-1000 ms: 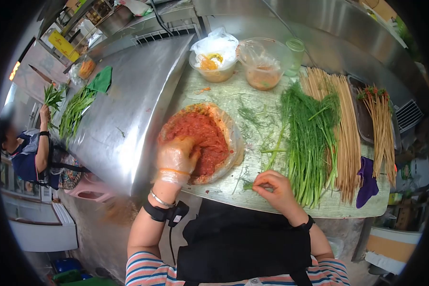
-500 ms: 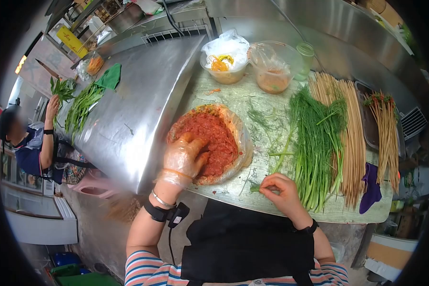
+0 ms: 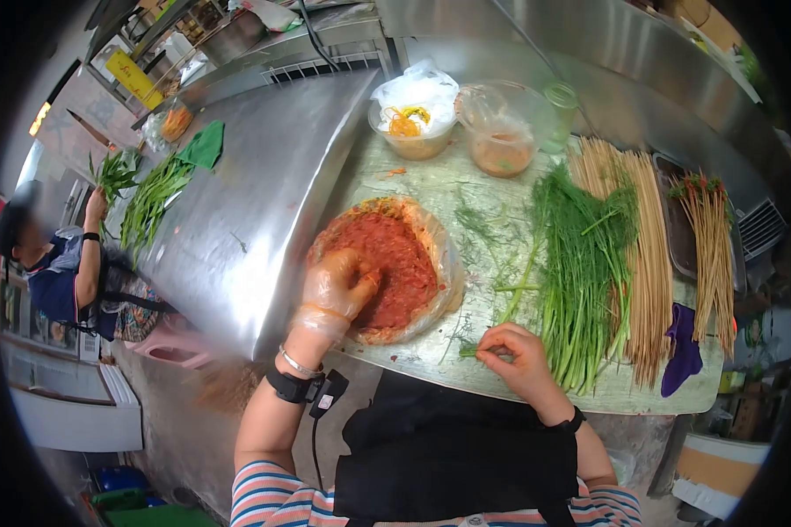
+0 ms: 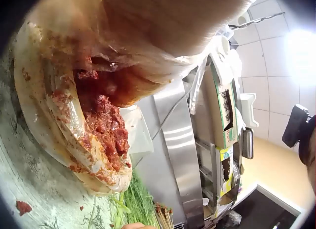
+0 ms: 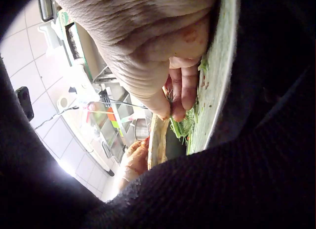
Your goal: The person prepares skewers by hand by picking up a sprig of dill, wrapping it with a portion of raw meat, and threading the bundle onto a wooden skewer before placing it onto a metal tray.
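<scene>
My left hand (image 3: 341, 285), in a clear plastic glove, digs into the red minced paste (image 3: 387, 259) that fills a plastic-lined bowl (image 3: 444, 263). In the left wrist view the gloved fingers (image 4: 123, 86) curl into the paste (image 4: 106, 130). My bare right hand (image 3: 514, 351) rests near the table's front edge and pinches a green dill stem (image 3: 468, 349); the right wrist view shows the fingertips (image 5: 178, 98) closed on green stems (image 5: 183, 126). A large bunch of dill (image 3: 580, 263) lies just right of that hand.
Bamboo skewers (image 3: 650, 255) lie beside the dill, more on a tray (image 3: 707, 246). Two plastic bowls (image 3: 413, 123) (image 3: 501, 132) stand at the back. A purple cloth (image 3: 681, 347) lies at the right. A steel counter (image 3: 246, 202) holds greens; another person (image 3: 53, 263) stands far left.
My left hand has pushed deeper into the red paste, fingers curling in. The right hand has stayed put on the dill stem. The person at the left has lowered their arm slightly.
</scene>
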The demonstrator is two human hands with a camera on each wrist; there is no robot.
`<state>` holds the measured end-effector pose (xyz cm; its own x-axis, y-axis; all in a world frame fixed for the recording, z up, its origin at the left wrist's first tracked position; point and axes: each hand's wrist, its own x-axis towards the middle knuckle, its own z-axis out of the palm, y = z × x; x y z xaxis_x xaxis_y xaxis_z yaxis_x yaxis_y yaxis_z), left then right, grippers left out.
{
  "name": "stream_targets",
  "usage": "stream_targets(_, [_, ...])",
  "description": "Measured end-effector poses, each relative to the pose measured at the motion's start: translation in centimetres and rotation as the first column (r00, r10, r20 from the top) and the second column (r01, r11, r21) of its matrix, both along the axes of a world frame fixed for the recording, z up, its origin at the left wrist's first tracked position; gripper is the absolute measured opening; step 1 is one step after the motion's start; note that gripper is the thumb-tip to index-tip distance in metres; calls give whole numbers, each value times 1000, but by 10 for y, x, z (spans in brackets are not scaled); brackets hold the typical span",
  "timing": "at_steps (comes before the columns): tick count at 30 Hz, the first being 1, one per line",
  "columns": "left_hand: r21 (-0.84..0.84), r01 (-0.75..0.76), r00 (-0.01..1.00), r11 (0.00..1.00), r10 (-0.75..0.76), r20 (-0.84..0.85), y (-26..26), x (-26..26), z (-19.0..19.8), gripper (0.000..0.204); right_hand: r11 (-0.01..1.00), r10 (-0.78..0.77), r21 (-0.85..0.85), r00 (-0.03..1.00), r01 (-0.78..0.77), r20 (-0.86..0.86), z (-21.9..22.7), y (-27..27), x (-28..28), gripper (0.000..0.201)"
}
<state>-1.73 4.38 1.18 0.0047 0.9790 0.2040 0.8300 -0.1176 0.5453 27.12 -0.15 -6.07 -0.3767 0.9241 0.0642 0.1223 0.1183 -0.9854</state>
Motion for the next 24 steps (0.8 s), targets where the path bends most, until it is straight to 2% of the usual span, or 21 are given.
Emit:
stream_targets(1, [-90,-63,976,994,80,203,-2,2,5,10,1000,-4,5,1000,4,7,-1,0,0,8])
stream_targets(2, [-189,-103,905,977,171,390,-5,6,12,8,1000,-9,11,1000,8,13,-1,0,0,8])
stream_targets(3, [-291,-119,791,949,268,551,-8,8,16,7,1000,-9,9,1000,9,15,-1,0,0,8])
stream_targets(6, [-150,-34,564,988,143,813,-9,-1,-1,9,1000,-12,5,1000,12,24,0,0,0,8])
stream_targets(9, [-150,5,572,989,120,811,-12,-11,-9,15,1000,-11,11,1000,11,26,-2,-1,1,7])
stream_targets(13, [-20,9,622,1000,10,783,-13,-15,-11,18,1000,-10,19,1000,10,20,0,-2,-1,8])
stream_targets(16, [58,-20,571,998,-36,820,-12,-17,-16,17,1000,-15,9,1000,15,20,3,-3,-2,8])
stream_targets(19, [228,-75,693,971,-113,712,-10,-15,-17,14,999,-20,-28,1000,20,-12,0,-3,-3,9])
stream_targets(22, [-71,-86,639,994,110,762,-18,-13,-6,13,997,-29,-68,999,26,-44,8,-1,-1,9])
stream_targets(23, [-92,-66,659,994,113,744,-17,-17,-17,15,996,-34,-85,998,30,-52,13,-2,-1,9])
stream_targets(24, [-97,-59,571,994,113,813,-20,-15,-19,16,997,-34,-74,994,27,-105,22,-1,-3,8])
